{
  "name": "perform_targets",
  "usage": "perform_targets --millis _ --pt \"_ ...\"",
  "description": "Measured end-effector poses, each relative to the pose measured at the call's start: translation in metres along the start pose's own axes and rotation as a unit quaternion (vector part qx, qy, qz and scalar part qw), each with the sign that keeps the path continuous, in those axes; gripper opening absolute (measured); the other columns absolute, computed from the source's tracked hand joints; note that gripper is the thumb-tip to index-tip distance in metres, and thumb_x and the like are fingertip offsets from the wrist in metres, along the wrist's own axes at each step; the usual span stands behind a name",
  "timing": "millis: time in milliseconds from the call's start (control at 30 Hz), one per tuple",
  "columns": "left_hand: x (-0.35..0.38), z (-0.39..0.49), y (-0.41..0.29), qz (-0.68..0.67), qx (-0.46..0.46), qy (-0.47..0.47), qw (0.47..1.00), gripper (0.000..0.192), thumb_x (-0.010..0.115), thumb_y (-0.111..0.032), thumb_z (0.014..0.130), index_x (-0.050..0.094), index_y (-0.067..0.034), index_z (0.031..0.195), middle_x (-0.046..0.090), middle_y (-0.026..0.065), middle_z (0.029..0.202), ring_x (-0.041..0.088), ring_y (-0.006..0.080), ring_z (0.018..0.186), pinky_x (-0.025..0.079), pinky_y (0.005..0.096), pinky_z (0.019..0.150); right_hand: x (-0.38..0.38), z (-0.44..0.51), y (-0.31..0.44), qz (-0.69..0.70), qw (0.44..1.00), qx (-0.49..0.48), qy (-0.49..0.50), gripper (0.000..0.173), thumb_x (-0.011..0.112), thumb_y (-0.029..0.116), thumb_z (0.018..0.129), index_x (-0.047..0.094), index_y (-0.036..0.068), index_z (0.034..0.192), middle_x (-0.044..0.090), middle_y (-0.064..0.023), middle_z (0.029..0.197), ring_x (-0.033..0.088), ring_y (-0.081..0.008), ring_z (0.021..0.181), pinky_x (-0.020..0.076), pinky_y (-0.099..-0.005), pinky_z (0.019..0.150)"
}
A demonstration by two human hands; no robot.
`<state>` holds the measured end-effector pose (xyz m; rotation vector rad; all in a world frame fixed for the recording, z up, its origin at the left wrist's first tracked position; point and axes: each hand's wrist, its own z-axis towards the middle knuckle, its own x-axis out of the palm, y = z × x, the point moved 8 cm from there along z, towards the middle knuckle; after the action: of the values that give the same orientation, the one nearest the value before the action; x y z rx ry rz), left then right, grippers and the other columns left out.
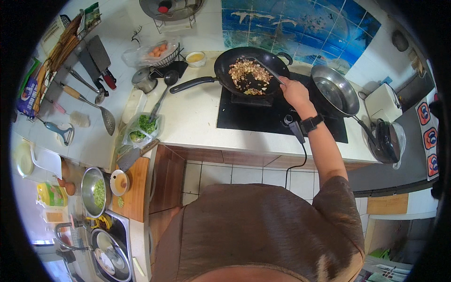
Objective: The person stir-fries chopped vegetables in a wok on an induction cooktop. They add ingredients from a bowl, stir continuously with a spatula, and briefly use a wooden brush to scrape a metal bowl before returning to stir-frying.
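Observation:
My right hand (pixel 293 91) grips the handle of a spatula (pixel 269 70), whose head lies among browned, diced food (pixel 243 72) in a black wok (pixel 222 63). The wok sits tilted in view on the black cooktop (pixel 253 118), its long handle pointing left. A black band with a device circles my right wrist, and a cable hangs from a grey connector (pixel 297 132) beside it. My left hand is out of view; only a bit of skin shows at my left side.
Right of the wok stands a steel pan (pixel 333 88) holding clear liquid. A ladle (pixel 171 78) rests on the counter, its handle end at a bag of chopped greens (pixel 144 127). Behind are eggs (pixel 158 50) and a yellow-filled bowl (pixel 195 58). A cleaver (pixel 129 160) lies near the cutting board (pixel 135 197).

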<state>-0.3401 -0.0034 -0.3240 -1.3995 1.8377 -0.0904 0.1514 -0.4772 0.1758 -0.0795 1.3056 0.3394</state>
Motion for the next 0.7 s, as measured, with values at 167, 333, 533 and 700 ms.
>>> perform_targets --millis 167,333,533,700 --pt "0.003 0.004 0.005 0.009 0.001 0.002 1.0 0.039 0.058 -0.037 0.09 0.064 -0.001 0.106 0.067 0.0128 0.111 0.065 0.0213 0.097 0.049 0.0379 0.08 -0.024 -0.034 -0.014 -0.036 0.997 -0.022 0.069 0.031 0.058 0.021 0.088 0.064 0.015 0.119 0.068 -0.0166 0.097 0.065 -0.0363 0.089 0.0522 -0.0458 0.077" --pt "0.007 0.007 0.004 0.018 0.005 0.002 1.0 0.039 0.058 -0.037 0.09 0.065 -0.001 0.104 0.067 0.0127 0.111 0.065 0.0213 0.096 0.049 0.038 0.079 -0.133 -0.083 -0.027 0.045 0.993 -0.014 0.11 0.027 0.063 0.021 0.087 0.068 0.011 0.111 0.068 -0.0176 0.098 0.066 -0.0351 0.089 0.0508 -0.0403 0.078" --pt "0.01 0.019 -0.003 0.023 0.019 0.002 1.0 0.04 0.058 -0.038 0.09 0.066 -0.001 0.103 0.068 0.0127 0.11 0.065 0.0212 0.096 0.049 0.0381 0.078 -0.121 -0.084 -0.014 0.093 0.982 -0.048 0.159 0.027 0.062 0.018 0.088 0.067 0.011 0.114 0.069 -0.0164 0.1 0.065 -0.0352 0.091 0.0508 -0.0396 0.08" --pt "0.01 0.023 -0.004 -0.023 0.04 -0.011 0.999 0.038 0.057 -0.036 0.09 0.066 -0.001 0.1 0.069 0.0124 0.106 0.066 0.0205 0.092 0.05 0.0386 0.076 -0.016 -0.015 -0.024 0.148 0.988 -0.001 0.04 0.028 0.058 0.024 0.09 0.066 0.012 0.115 0.066 -0.0206 0.102 0.063 -0.0396 0.095 0.0504 -0.0448 0.083"
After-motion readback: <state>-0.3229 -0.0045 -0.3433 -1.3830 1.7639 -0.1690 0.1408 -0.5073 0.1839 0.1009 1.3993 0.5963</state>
